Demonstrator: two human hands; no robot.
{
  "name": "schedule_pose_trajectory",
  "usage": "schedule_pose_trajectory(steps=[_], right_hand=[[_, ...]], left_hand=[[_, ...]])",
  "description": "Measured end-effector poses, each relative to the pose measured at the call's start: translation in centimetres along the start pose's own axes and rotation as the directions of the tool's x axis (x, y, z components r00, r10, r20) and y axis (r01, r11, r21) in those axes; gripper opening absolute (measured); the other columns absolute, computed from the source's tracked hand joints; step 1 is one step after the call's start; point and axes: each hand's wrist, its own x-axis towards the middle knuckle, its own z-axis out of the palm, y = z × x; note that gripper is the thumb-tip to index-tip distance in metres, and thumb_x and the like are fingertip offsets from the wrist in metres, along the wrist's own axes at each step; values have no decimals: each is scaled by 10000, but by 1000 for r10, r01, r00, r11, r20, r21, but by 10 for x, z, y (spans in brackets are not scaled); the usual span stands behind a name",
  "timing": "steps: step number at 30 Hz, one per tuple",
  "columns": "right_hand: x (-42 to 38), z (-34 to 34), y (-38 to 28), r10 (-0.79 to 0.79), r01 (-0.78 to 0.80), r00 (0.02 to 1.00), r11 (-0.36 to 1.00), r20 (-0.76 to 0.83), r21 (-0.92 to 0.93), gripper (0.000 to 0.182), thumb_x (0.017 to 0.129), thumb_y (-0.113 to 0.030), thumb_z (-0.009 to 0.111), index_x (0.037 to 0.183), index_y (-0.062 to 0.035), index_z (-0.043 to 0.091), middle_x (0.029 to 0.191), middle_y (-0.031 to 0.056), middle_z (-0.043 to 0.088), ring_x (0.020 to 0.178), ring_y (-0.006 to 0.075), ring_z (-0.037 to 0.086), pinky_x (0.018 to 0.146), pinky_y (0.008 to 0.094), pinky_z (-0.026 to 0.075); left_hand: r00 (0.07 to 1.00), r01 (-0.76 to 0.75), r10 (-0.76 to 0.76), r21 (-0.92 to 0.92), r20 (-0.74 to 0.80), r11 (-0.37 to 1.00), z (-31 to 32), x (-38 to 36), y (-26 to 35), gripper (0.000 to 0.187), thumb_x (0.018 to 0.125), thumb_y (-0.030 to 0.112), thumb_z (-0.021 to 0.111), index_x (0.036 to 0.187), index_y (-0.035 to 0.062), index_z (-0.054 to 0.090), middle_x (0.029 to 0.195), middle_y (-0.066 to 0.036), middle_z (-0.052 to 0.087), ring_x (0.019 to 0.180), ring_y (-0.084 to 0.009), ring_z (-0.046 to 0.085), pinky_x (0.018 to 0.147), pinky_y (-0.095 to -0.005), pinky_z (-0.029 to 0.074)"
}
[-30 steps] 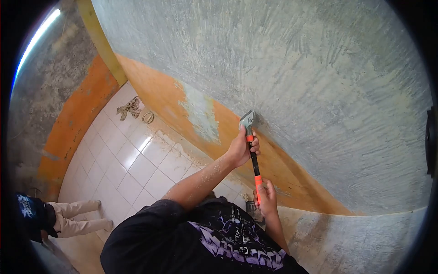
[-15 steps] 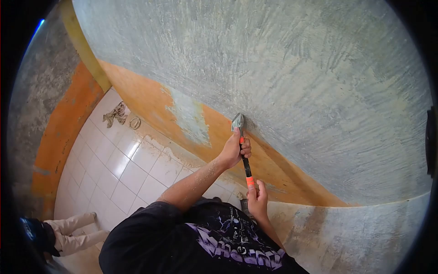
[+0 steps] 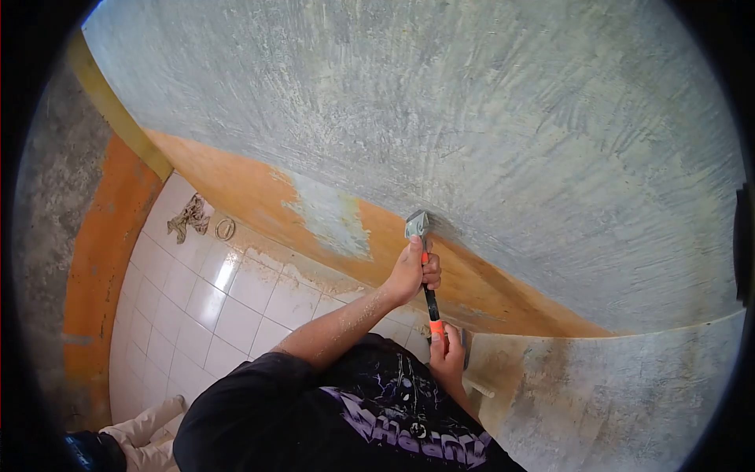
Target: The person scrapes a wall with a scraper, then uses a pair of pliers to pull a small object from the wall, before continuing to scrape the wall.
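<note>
My left hand (image 3: 409,271) is closed around the upper shaft of a long-handled scraper (image 3: 432,303), with the thumb pressed up against its metal head. That head touches the wall where the bare grey plaster (image 3: 503,118) meets the orange paint band (image 3: 385,236). Lower down, my right hand (image 3: 447,354) grips the orange end of the black handle. Pale dust coats my left forearm.
A scraped pale patch (image 3: 330,220) breaks the orange band. On the white floor tiles (image 3: 189,307) lie a crumpled cloth (image 3: 189,219), a ring-shaped roll (image 3: 225,229) and scraped debris along the wall. Another person's legs (image 3: 149,429) show at lower left.
The view has shifted slightly, so the wall and scraper sit a little lower. The other person's legs are further down at the lower left. Both hands keep hold of the scraper.
</note>
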Motion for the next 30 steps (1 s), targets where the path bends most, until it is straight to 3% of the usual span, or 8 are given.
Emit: schedule_pose_trajectory(steps=[5,11,13,17,20,23,26,30], right_hand=[[6,5,-1,20,-20,1000,999,-7,-31,304,970,-222,579,1180,-5,603,850,126,637,714,186,610,665,320,488],[17,24,-25,-51,50,999,996,-9,-70,306,965,-233,590,1183,-20,609,885,187,672,741,293,678,679,354,514],[29,32,-43,-36,38,999,996,24,-75,314,964,-245,592,1188,-27,609,893,200,676,754,319,684,678,369,516],[42,60,-56,-31,37,997,996,78,-82,328,962,-269,594,1193,-36,608,879,208,675,755,338,684,671,376,516],[45,80,-50,-70,76,996,992,56,-102,346,962,-289,596,1184,-24,604,853,176,679,743,295,686,670,367,516],[40,95,-34,-64,62,996,997,61,37,338,976,-285,583,1188,-22,597,758,110,651,665,196,641,603,323,488],[34,99,-29,156,-210,966,938,206,275,280,1011,-202,535,1227,-24,537,669,-5,517,501,85,441,470,244,373],[19,95,-40,267,-408,904,772,334,488,310,1021,-234,512,1281,-67,494,669,34,527,442,103,434,412,253,357]], left_hand=[[999,-30,30,-8,-16,1000,-8,1,7,499,965,683,286,964,187,346,596,41,250,479,-84,239,495,-290,296],[993,-57,56,-14,-99,998,-12,-5,34,503,963,684,290,982,187,369,592,46,247,473,-82,235,487,-280,287],[982,-86,77,-45,-172,995,-21,-6,52,508,958,689,297,980,187,375,592,50,246,473,-81,234,485,-274,285],[978,-135,128,-31,-163,990,-45,-10,82,515,955,691,314,977,180,375,603,46,265,478,-79,243,489,-270,287],[983,-133,129,-24,-127,991,-62,-13,97,504,967,673,314,978,172,371,612,39,281,485,-80,261,497,-276,298],[994,-82,82,6,-74,997,-65,-17,102,478,982,652,298,950,180,367,626,43,268,510,-84,269,534,-287,313],[997,-21,22,8,-72,1000,-62,-22,109,465,991,639,304,940,179,359,649,30,288,543,-95,302,567,-293,337],[997,59,-61,36,53,998,-62,-24,105,404,1022,576,323,947,180,357,671,19,304,575,-105,327,594,-304,357]])
